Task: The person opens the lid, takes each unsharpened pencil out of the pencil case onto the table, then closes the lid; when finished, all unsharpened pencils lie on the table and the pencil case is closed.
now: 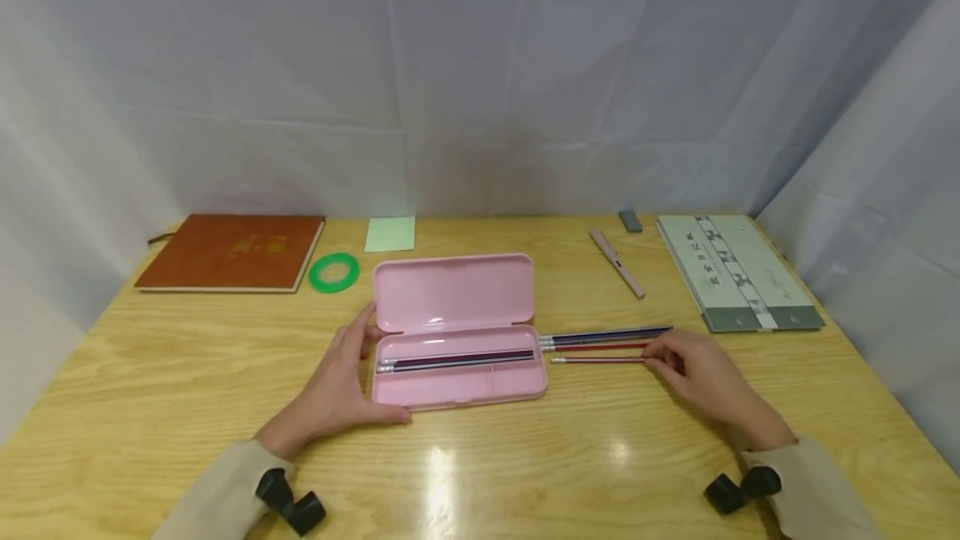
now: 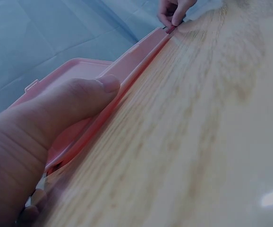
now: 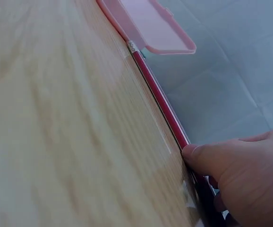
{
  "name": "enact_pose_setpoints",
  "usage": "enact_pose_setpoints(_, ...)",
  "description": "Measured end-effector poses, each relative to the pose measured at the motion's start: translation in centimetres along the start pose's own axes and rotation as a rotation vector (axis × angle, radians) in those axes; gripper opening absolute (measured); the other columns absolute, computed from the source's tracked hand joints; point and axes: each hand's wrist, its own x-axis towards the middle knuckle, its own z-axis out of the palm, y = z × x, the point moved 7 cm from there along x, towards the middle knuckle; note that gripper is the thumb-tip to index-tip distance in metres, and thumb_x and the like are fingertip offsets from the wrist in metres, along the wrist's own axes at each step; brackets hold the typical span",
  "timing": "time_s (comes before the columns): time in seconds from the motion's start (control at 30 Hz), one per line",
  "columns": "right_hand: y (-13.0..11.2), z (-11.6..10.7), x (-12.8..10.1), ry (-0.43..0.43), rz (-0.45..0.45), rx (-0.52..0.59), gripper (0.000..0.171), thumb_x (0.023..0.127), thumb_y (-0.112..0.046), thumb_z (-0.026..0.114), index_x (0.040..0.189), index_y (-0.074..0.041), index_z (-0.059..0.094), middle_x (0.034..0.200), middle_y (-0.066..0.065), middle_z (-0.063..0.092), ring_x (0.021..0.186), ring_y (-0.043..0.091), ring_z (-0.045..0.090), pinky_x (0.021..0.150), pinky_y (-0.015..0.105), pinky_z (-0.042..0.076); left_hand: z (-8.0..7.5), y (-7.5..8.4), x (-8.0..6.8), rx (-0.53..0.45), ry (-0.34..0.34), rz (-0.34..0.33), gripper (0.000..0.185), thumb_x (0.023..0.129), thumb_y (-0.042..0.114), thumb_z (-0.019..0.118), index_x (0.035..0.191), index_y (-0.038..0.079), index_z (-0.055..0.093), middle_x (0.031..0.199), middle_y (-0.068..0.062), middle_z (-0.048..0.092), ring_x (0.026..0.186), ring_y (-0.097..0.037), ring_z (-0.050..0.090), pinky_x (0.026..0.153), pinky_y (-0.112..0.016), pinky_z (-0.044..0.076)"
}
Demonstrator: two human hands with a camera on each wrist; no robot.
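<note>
Both hands are working low on the wooden surface as I am watching from the head view. I am seeing the left hand bracing the left end of the open pink pencil case, its thumb curling against the front edge and its fingers lying along the end by the hinge. Its lid is lying flat behind the tray, and pencils in the case are lying along the tray's back compartment. The right hand is pinching the far end of the red pencil, which is lying on the surface just to the right of the case, eraser end pointing toward it. Two more loose pencils are lying parallel just behind it. Farther back I am seeing a brown notebook, a green tape ring, a pale green sticky note, a pink pen, a small grey eraser and a grey-and-white booklet.
</note>
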Motion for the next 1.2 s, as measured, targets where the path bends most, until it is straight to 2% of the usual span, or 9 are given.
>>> enact_pose_setpoints(0.37,-0.6,1.6,1.8,-0.079,0.060,0.030,0.016,0.085,-0.004,0.071,0.089,-0.017,0.061,0.070,-0.009,0.044,0.060,0.002,0.037,0.055,0.021,0.035,-0.1,-0.1,-0.1,0.002,0.002,-0.005,0.145,0.046,0.046,0.095,0.155,0.010,0.006,0.120,-0.010,0.051,0.103,-0.021,0.049,0.086,-0.040,0.047)
enact_pose_setpoints(0.57,-2.1,2.9,3.3,-0.159,0.047,0.083,0.015,0.086,-0.007,0.070,0.096,-0.013,0.061,0.074,-0.008,0.048,0.064,0.002,0.040,0.058,0.023,0.037,0.0,-0.2,-0.3,0.011,-0.005,-0.002,0.142,0.047,0.046,0.094,0.155,0.010,0.009,0.121,-0.010,0.050,0.105,-0.022,0.050,0.087,-0.042,0.048)
enact_pose_setpoints(0.73,-3.5,4.1,4.9,-0.193,0.050,0.138,0.014,0.088,-0.011,0.069,0.099,-0.014,0.061,0.074,-0.008,0.049,0.064,0.004,0.042,0.059,0.022,0.039,-0.1,-0.1,-0.3,0.014,0.004,0.007,0.141,0.047,0.044,0.095,0.155,0.011,0.010,0.121,-0.009,0.050,0.106,-0.022,0.050,0.087,-0.042,0.048)
enact_pose_setpoints(1.03,-8.9,6.1,8.2,-0.196,-0.143,0.187,0.009,0.089,-0.013,0.068,0.098,-0.013,0.065,0.076,-0.008,0.051,0.064,0.003,0.043,0.060,0.022,0.041,-0.2,0.1,-0.2,0.003,0.010,0.027,0.141,0.046,0.042,0.096,0.154,0.010,0.011,0.122,-0.009,0.050,0.106,-0.022,0.050,0.088,-0.042,0.049)
enact_pose_setpoints(1.2,-11.3,7.4,9.9,-0.217,-0.230,0.183,0.006,0.089,-0.014,0.068,0.095,-0.013,0.068,0.079,-0.006,0.058,0.069,0.004,0.048,0.064,0.021,0.044,-0.1,0.2,-0.1,0.003,0.006,0.024,0.141,0.046,0.042,0.096,0.154,0.010,0.011,0.122,-0.009,0.051,0.106,-0.021,0.049,0.088,-0.041,0.049)
